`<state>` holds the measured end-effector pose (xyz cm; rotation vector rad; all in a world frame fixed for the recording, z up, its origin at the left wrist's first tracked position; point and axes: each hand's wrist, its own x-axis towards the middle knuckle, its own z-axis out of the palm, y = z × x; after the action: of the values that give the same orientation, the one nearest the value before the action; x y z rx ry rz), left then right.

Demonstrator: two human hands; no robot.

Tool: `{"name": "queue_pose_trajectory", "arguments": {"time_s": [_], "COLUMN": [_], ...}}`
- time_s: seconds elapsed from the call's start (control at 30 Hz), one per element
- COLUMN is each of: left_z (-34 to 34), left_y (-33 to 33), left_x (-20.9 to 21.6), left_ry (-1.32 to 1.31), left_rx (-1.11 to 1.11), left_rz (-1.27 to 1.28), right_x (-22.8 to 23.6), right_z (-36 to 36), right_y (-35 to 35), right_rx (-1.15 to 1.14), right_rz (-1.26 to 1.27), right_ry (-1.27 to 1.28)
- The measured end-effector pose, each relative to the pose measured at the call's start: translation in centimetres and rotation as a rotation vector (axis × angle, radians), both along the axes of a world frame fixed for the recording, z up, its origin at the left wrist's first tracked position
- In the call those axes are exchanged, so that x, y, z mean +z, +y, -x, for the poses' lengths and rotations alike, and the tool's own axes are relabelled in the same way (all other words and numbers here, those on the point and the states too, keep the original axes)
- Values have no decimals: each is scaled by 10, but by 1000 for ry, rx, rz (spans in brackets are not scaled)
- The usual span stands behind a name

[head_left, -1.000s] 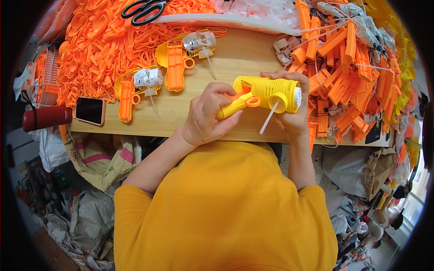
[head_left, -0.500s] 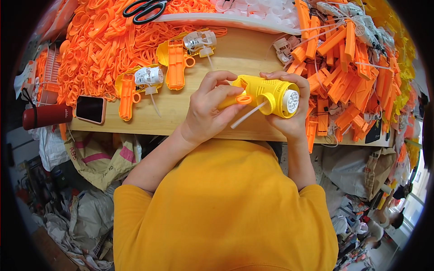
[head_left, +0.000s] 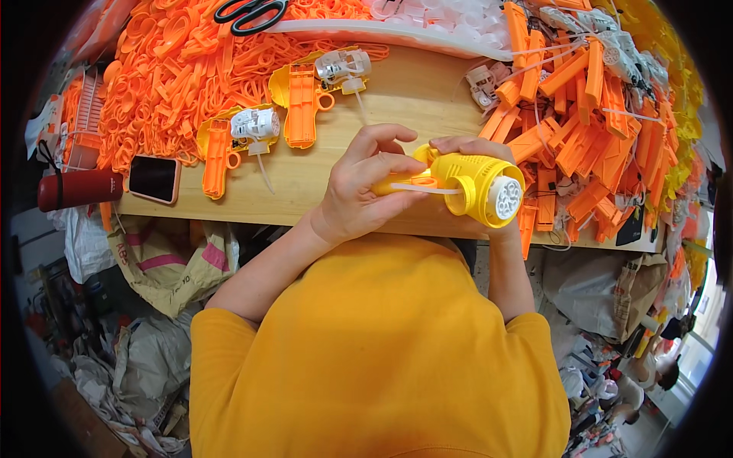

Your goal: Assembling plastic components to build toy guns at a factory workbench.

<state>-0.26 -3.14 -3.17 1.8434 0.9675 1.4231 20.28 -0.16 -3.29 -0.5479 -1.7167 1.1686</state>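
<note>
Between my hands is a yellow toy gun [head_left: 477,177] with a round white nozzle [head_left: 508,200] at its right end. My left hand [head_left: 370,175] has its fingers closed around the gun's handle, beside the orange trigger ring [head_left: 425,182]. A thin white tube [head_left: 424,188] comes out of the yellow collar under the body and lies across the trigger. My right hand [head_left: 489,149] grips the barrel from behind, its lower part hidden by the gun. Two half-assembled guns [head_left: 301,103] with orange handle parts and white mechanisms rest on the wooden table, left of my hands.
Loose orange parts [head_left: 164,84] are heaped at the left, with black-handled scissors [head_left: 252,14] on top. A phone [head_left: 153,179] and a red flask [head_left: 80,189] sit near the left edge. Orange pieces with wires [head_left: 580,130] pile up at the right. A tray [head_left: 397,32] holds translucent parts.
The toy gun has turned in my hands, its nozzle end coming lower and to the right. Its white tube has swung from slanting down to nearly level.
</note>
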Motion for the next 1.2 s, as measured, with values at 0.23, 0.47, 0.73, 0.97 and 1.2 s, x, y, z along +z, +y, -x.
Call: {"name": "queue_pose_trajectory", "arguments": {"time_s": [0.23,0.47,0.73,0.97,1.2], "left_z": [5,17,16,12,14], "left_y": [2,-2,-6,-7,-6], "left_x": [-3,-3,-12,-12,-12], "left_ry": [14,42,47,43,54], "left_rx": [-89,-15,-2,0,28], "left_rz": [29,83,10,12,-12], "right_x": [-4,-3,-9,-13,-14], "right_z": [-2,-3,-5,-8,-6], "right_y": [-1,-4,0,1,2], "right_rx": [13,-76,-38,10,-19], "right_rz": [-45,-6,12,57,158], "right_ry": [14,29,33,85,65]}}
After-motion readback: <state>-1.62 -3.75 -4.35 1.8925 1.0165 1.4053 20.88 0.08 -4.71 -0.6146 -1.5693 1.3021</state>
